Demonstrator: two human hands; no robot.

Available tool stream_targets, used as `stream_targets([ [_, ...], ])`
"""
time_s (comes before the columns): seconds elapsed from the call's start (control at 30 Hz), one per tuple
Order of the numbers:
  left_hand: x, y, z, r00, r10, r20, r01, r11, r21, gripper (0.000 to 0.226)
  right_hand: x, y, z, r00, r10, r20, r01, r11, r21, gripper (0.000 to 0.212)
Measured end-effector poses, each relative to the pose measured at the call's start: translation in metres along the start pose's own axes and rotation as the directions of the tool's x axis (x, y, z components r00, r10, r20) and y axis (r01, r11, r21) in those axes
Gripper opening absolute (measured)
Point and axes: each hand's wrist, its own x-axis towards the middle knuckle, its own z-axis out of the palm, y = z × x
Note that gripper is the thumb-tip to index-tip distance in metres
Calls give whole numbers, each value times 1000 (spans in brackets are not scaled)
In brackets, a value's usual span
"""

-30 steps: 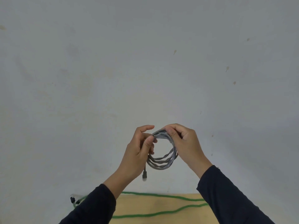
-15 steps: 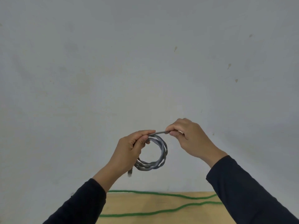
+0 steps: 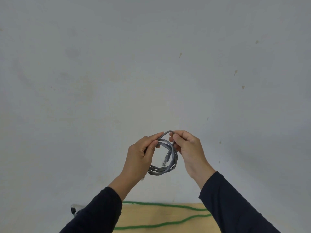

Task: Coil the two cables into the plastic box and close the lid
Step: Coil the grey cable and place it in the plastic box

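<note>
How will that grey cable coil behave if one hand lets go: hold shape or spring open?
The grey cable coil probably loosens: nothing visibly ties its loops, and both the left hand and right hand pinch it. It sags little, so likely semi-stiff and light. The hanging connector may swing.

Soft, even, rather dim light falls on the grey wall (image 3: 151,64), with no glare or hard shadows. Corners darken slightly. The picture is mildly soft overall, and wide-angle distortion bends the lower edge.
</note>
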Motion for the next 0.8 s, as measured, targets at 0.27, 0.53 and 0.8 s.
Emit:
stream_targets([
  [0.27,5,-2,-1,994,8,-105,-4,999,32,33,-18,6,1,995,-32,89,32,999,-5,29],
  [0.53,0,-4,5,984,-117,-134,120,993,14,30,-27,41,7,878,-475,56,437,749,-498,35],
  [0.8,-29,-20,16,956,-242,-166,242,970,-18,30,-39,64,23,940,-335,-69,285,878,-384,35],
])
